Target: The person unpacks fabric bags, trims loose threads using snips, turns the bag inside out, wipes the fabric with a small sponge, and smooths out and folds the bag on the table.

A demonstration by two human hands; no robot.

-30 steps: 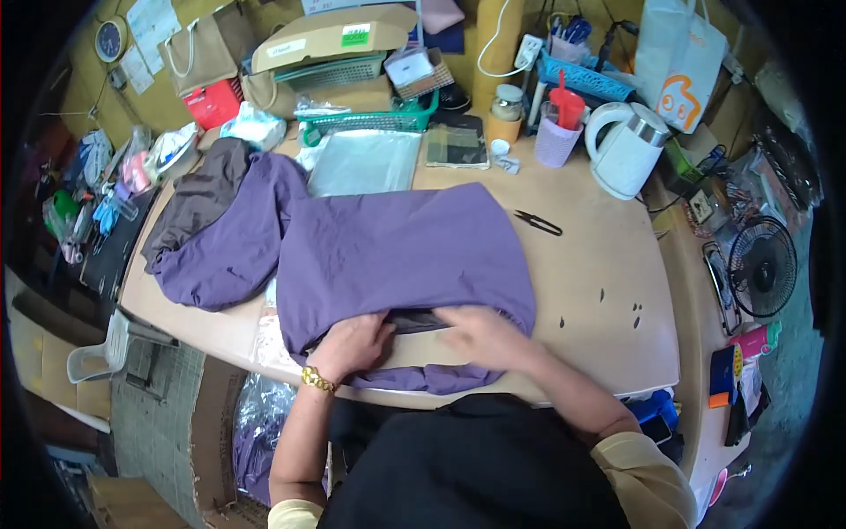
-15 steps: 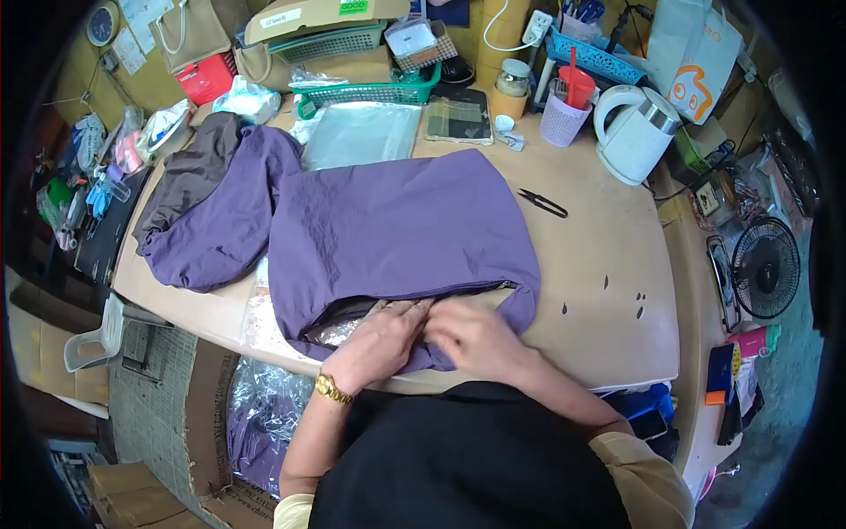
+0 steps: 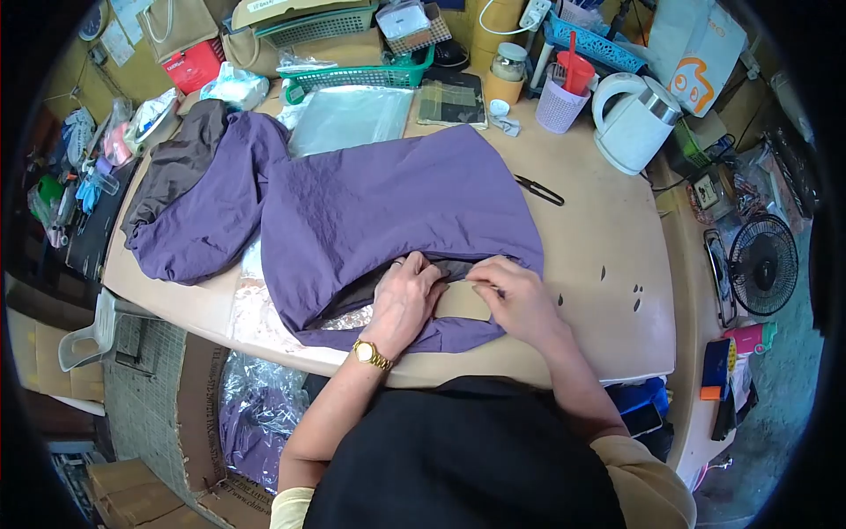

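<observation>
A purple garment (image 3: 397, 194) with a dark lining lies across the table in front of me. Its lower edge gapes, showing the lining and part of the tabletop. At the upper edge of this opening, my left hand (image 3: 407, 295) has its fingers curled over the cloth; a gold watch is on that wrist. My right hand (image 3: 511, 295) pinches the same edge a little farther right. A small dark spot shows at its fingers, too small to name. Black thread snips (image 3: 539, 189) lie beyond the garment, to the right.
A purple and dark brown garment part (image 3: 203, 203) lies at left. Clear plastic bags (image 3: 352, 119), a dark notebook (image 3: 451, 99), a cup holder (image 3: 561, 104) and a white kettle (image 3: 636, 123) stand or lie at the back. A cardboard box (image 3: 201, 414) with plastic-wrapped purple cloth is below left.
My hands were close together at the opening; now they are apart, the right one farther right and both gripping the upper edge. The opening spreads wider. The view has shifted slightly.
</observation>
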